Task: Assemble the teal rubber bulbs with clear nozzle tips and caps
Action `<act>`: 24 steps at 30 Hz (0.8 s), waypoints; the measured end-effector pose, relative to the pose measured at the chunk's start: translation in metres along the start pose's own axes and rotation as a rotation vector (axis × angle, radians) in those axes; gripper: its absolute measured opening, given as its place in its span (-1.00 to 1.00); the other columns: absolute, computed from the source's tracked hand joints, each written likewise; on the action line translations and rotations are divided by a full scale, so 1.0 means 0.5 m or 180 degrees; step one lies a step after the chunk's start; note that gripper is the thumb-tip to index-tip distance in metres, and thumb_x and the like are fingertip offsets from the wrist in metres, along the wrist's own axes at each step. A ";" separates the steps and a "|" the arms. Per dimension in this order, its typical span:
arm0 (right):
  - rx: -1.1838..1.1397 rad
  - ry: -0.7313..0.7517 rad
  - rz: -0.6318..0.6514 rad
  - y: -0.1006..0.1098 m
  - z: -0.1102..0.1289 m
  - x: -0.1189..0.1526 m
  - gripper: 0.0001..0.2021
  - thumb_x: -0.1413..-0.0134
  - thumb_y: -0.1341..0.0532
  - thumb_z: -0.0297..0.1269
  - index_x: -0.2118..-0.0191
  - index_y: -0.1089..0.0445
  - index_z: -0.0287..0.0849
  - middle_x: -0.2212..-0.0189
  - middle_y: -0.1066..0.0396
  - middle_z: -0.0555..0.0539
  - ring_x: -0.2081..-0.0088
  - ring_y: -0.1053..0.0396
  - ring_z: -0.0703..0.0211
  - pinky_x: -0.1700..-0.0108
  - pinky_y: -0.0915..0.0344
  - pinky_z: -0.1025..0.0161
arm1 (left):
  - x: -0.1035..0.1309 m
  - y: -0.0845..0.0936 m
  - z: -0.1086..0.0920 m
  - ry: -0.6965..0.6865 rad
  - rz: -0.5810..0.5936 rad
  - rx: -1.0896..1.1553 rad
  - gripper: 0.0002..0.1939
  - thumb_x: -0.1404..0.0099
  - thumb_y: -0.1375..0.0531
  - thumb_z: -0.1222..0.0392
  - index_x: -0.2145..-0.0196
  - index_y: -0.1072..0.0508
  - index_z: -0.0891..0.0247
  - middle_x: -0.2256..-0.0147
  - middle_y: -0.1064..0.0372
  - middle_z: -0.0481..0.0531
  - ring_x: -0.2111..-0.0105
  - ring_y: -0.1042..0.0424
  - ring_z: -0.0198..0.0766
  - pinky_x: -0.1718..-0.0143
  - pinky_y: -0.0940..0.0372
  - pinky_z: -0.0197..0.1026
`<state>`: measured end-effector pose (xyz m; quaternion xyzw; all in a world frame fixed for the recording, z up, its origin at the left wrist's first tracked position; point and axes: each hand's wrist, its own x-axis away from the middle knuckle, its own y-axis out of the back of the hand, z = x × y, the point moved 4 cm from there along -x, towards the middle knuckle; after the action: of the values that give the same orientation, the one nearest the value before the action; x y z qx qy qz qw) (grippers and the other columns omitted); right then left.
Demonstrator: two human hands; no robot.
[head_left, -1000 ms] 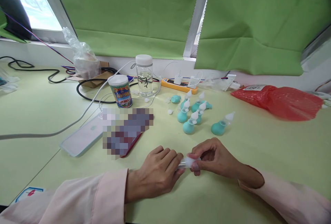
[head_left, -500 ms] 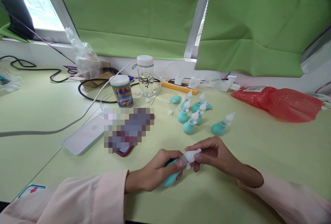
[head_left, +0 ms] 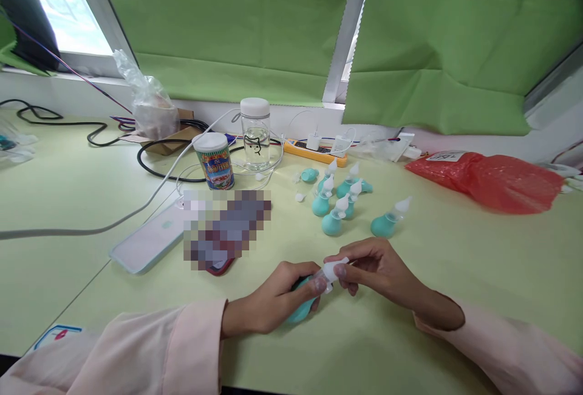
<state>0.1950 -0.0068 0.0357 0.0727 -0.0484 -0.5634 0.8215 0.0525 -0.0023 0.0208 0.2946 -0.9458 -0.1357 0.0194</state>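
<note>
Grasping teal bulb (head_left: 302,312) with left hand (head_left: 274,298), at 3 o'clock from its palm. Pinching white tip (head_left: 334,268) between thumb and finger of right hand (head_left: 386,273), at 9 o'clock from that palm. Inclined lengthwise from 7 toward 1 o'clock; nearer to left.

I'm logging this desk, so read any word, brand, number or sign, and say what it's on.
No words can be read.
Canister: lettering, too blurred.
White label on red bag: dark characters, too blurred.
Clear bottle: cat drawing, no words seen.
Pale phone: faint logo, indistinct.
Darker phone: screen obscured.
Blue-edged emblem: red mark, nothing legible.
Held teal bulb: no text visible.
</note>
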 end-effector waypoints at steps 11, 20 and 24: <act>0.1488 0.0615 0.0143 -0.013 0.060 0.001 -0.77 -0.02 -0.14 -0.19 0.44 -0.46 -0.22 0.69 -0.27 0.03 0.63 -0.18 0.37 0.62 -0.10 0.41 | 0.014 0.010 -0.009 -0.0420 -0.0365 -0.1802 -0.74 -0.31 0.10 0.13 0.26 -0.28 0.34 0.39 -0.30 0.04 0.41 -0.28 -0.28 0.34 -0.18 -0.26; 0.2195 0.1732 -0.1117 -0.009 0.203 -0.044 -0.84 -0.01 -0.15 -0.31 0.51 -0.41 -0.16 0.56 -0.39 0.01 0.60 -0.23 0.34 0.53 -0.18 0.35 | 0.020 0.043 0.026 -0.0379 -0.1982 -0.0488 -0.54 -0.31 0.09 0.16 -0.13 0.14 0.14 -0.11 0.09 0.12 -0.10 0.06 -0.17 -0.09 0.05 -0.04; 0.2775 0.1814 -0.1327 0.008 0.247 -0.131 -0.76 -0.03 -0.11 -0.32 0.60 -0.35 -0.21 0.62 -0.32 0.00 0.58 -0.17 0.34 0.49 -0.12 0.33 | 0.011 0.036 0.037 -0.0286 -0.1771 -0.0250 -0.51 -0.27 0.03 0.25 -0.11 0.15 0.14 -0.05 0.03 0.12 0.01 -0.09 -0.20 -0.01 -0.10 -0.05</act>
<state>0.1550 0.0477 0.1582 0.5630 -0.0376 -0.5999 0.5672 0.0360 0.0135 0.0076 0.5356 -0.8225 -0.1853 -0.0491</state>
